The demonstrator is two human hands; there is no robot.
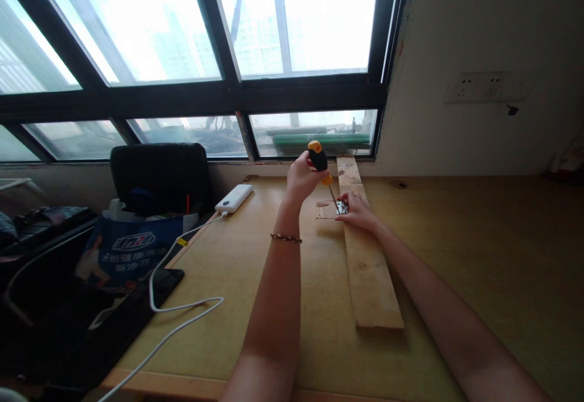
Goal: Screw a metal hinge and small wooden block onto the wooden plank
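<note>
My left hand (305, 178) is wrapped round the yellow-and-black handle of a screwdriver (318, 155). The screwdriver tilts, its shaft running down to a small shiny metal piece (341, 207) at the left edge of a wooden board (370, 280). Thumb and fingers of my right hand (358, 210) close about that metal piece, pressing it near the board. What exactly the piece is, I cannot make out. A thin, see-through, flat piece (325, 210) juts out to the left of it. Any screw at the tip is too small to see.
On the table (255, 280), a white power bank (234, 199) lies near the left edge, its white cable (187, 304) looping toward me. A black chair (159, 177) and a blue bag (132, 244) stand left of the table. Windows and a wall with sockets (479, 87) bound the far side.
</note>
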